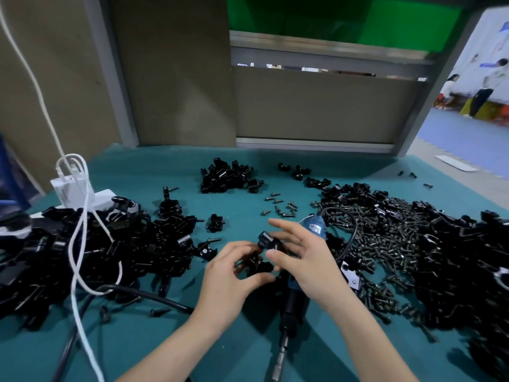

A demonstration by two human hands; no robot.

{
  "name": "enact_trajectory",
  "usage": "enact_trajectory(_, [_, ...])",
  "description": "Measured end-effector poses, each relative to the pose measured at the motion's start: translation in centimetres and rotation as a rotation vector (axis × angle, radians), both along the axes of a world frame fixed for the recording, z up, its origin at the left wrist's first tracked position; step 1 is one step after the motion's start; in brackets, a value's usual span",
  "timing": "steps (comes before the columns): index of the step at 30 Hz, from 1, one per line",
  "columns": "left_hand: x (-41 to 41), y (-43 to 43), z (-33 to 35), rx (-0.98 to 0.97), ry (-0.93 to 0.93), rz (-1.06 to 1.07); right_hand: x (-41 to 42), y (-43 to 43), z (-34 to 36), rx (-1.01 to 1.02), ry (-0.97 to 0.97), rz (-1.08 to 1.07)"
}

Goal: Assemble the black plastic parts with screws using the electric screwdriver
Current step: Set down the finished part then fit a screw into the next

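My left hand [231, 274] grips a black plastic part [254, 267] between curled fingers and thumb, just above the teal table. My right hand [305, 255] pinches a second black plastic part [266, 239] against the first one with thumb and lower fingers, while its upper fingers are spread. The blue electric screwdriver [296, 296] lies on the table under my hands, bit toward me, its black cord [349, 238] looping to the right. A big heap of dark screws [385, 238] lies right of my hands. A few loose screws [281, 206] lie beyond them.
Heaps of black parts lie at the left [96, 252], at the back middle [228, 177] and at the far right [454, 257]. A white power adapter [74, 188] with white cables stands at the back left. A grey panel [316, 106] walls the table's far edge.
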State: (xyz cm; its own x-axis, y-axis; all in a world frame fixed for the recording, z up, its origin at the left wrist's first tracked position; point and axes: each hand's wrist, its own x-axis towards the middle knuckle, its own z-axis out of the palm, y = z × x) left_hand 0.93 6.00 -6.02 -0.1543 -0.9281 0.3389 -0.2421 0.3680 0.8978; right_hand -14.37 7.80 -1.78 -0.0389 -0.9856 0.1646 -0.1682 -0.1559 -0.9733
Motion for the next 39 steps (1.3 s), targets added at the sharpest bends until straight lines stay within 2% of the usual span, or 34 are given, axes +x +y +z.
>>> enact_trajectory(4, [-0.1, 0.0, 0.3, -0.002, -0.068, 0.056, 0.3, 0.2, -0.1, -0.018, 0.27, 0.0])
enact_trajectory(9, [0.1, -0.1, 0.5, 0.211, 0.08, -0.008, 0.4, 0.2, -0.3, 0.017, 0.263, 0.014])
enact_trajectory(15, [1.0, -0.6, 0.4, 0.278, 0.154, -0.186, -0.3, 0.3, 0.3, -0.056, 0.428, 0.049])
enact_trajectory(24, [2.1, -1.5, 0.5, 0.317, 0.198, -0.28, -0.5, 0.2, 0.4, -0.046, 0.424, 0.062])
enact_trajectory(30, [2.4, -2.0, 0.3, 0.354, 0.23, -0.303, -0.6, 0.2, 0.3, 0.036, 0.391, 0.124])
enact_trajectory(34, [2.5, -2.1, 0.3, 0.388, 0.265, -0.312, -0.8, 0.0, 0.2, 0.118, 0.322, 0.066])
enact_trajectory(39, [2.5, -2.0, 0.5, 0.397, 0.269, -0.336, -0.7, 0.1, 0.1, 0.103, 0.322, 0.056])
